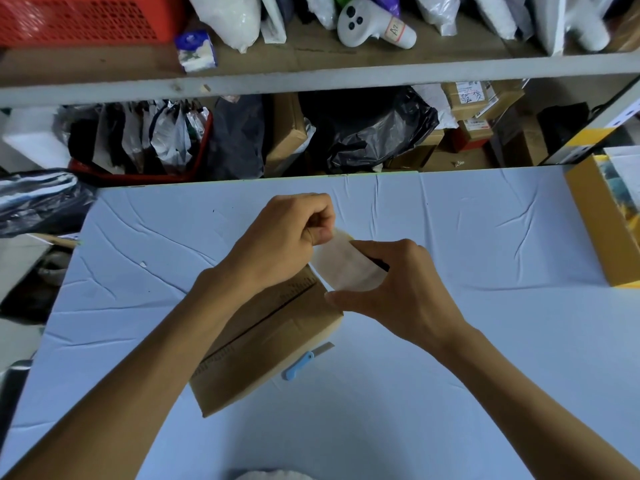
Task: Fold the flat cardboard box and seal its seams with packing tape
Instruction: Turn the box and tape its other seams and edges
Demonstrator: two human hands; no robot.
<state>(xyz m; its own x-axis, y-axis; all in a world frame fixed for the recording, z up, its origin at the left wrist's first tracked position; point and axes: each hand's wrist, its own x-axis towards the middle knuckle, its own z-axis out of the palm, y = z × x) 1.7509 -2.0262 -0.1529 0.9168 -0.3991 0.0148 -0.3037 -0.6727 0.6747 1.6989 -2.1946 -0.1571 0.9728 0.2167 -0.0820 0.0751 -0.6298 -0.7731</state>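
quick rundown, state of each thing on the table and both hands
cardboard box: folded up, lying on the table, centre seam not yet taped
packing tape: a strip pulled out, stretched between both hands above the box's far end
left hand: fingers pinching the strip's free end
right hand: closed on the tape roll, mostly hidden
blue cutter: lying beside the box, blade out

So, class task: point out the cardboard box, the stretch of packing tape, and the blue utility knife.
cardboard box (263,344), head view, top flap
packing tape (346,268), head view, middle of pulled strip
blue utility knife (299,366), head view, handle
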